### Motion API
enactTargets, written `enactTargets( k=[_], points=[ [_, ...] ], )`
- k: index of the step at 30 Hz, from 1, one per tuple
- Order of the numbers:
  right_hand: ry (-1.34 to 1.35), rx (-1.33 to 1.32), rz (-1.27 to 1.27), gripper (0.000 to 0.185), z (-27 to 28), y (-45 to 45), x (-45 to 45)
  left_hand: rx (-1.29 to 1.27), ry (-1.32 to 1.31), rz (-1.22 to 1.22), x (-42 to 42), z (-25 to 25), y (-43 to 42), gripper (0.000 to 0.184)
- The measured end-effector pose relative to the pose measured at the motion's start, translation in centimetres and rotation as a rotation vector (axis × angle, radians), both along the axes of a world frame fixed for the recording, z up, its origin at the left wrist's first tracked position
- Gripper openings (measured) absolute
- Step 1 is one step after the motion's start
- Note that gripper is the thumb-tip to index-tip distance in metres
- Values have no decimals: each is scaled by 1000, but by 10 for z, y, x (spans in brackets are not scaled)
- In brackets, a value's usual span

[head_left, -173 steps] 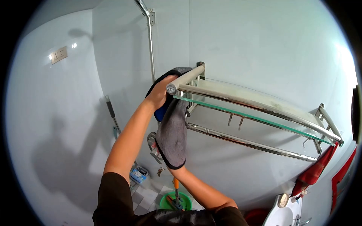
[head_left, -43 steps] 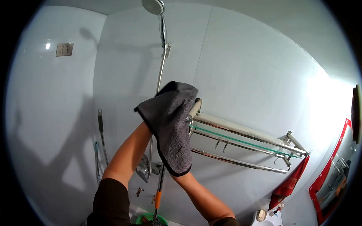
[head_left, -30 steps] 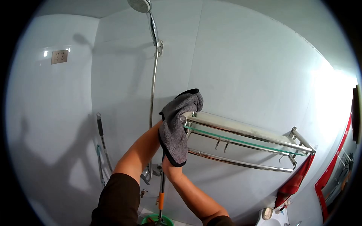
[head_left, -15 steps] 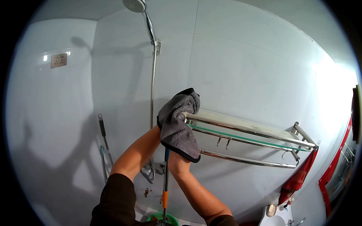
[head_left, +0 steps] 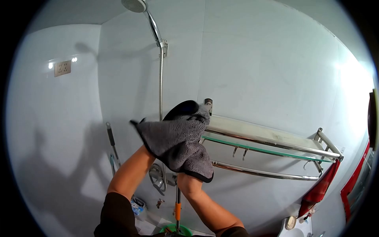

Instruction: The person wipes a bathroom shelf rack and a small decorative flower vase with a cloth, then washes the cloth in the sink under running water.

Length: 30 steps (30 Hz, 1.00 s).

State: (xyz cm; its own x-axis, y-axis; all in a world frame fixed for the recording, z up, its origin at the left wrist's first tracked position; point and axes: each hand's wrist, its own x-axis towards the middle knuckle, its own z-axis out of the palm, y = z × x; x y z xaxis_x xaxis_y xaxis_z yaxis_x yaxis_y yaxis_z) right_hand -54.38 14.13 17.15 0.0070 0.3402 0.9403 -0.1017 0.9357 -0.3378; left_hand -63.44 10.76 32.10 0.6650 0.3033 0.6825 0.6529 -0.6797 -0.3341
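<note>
A grey fuzzy cloth (head_left: 169,136) with black edging drapes over both hands and wraps the left end of a metal wall rack (head_left: 260,138). Beneath the cloth, my left hand's fingers are hidden; only the forearm rises to it from the lower left. My right hand (head_left: 189,182) comes up from below with its wrist bare, its fingers also covered by the cloth. The rack's upper left bracket (head_left: 208,104) shows just above the cloth. Below the rack's top runs a glass shelf (head_left: 268,150) with hooks under it.
A shower head (head_left: 135,4) and hose (head_left: 161,83) are on the wall behind. An orange-and-metal pole (head_left: 178,211) stands over a green basin (head_left: 185,232). At the right are a red cloth (head_left: 319,189), a washbasin (head_left: 302,228) and a red-framed mirror (head_left: 357,185).
The cloth has shifted and now flares out to the left, its corner lifted. The rack's upper left bracket has come into sight. The view has tilted slightly down since a second ago.
</note>
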Motion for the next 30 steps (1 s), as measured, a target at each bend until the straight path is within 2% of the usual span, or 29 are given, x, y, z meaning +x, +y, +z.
enactTargets(
  k=[1,2,3,5,6,7,8,9,11,12,13,15,21,23,24,25,27,30],
  points=[
    [50,-67,87,24,2,-1,1,32,63,22,6,0,-8,49],
    [108,-133,174,26,4,-2,3,-52,-37,80,4,-9,-10,45],
    [281,-213,548,26,10,-10,7,-137,-136,139,5,-21,-13,43],
    [457,-286,927,27,11,-8,13,-317,-359,429,9,-65,11,43],
    [207,-176,524,29,5,-2,17,-468,-461,150,-9,-65,40,46],
    [-39,-66,120,31,-2,1,21,-274,-374,222,-27,-75,55,43],
    [-9,-13,45,33,-12,-4,23,-72,-302,306,-20,-56,44,41],
    [-1,-13,49,33,-13,-3,24,-70,-294,309,-10,-39,35,41],
    [-133,-6,57,33,-16,-3,26,31,-91,313,0,-22,31,46],
    [-90,-143,150,34,-26,1,11,37,-61,312,1,-18,32,45],
    [-142,24,-97,31,-30,1,8,30,-66,306,2,-11,33,45],
    [-188,163,-320,28,-24,-4,6,-9,-102,297,0,-7,36,45],
    [-194,247,-473,30,-35,-3,-10,-182,-312,242,-6,-7,52,43],
    [-316,369,-751,30,-26,-2,-7,-238,-406,203,-9,-5,59,43],
    [-206,251,-532,33,-10,-4,-8,-268,-447,183,-9,-6,62,43],
    [-241,134,-338,31,4,-9,4,-290,-484,163,-10,-6,66,43],
    [-45,68,-16,24,4,11,-12,-336,-558,121,-10,-7,72,42],
    [72,58,16,18,5,13,-22,-386,-665,54,-10,-14,76,42]
  ],
)
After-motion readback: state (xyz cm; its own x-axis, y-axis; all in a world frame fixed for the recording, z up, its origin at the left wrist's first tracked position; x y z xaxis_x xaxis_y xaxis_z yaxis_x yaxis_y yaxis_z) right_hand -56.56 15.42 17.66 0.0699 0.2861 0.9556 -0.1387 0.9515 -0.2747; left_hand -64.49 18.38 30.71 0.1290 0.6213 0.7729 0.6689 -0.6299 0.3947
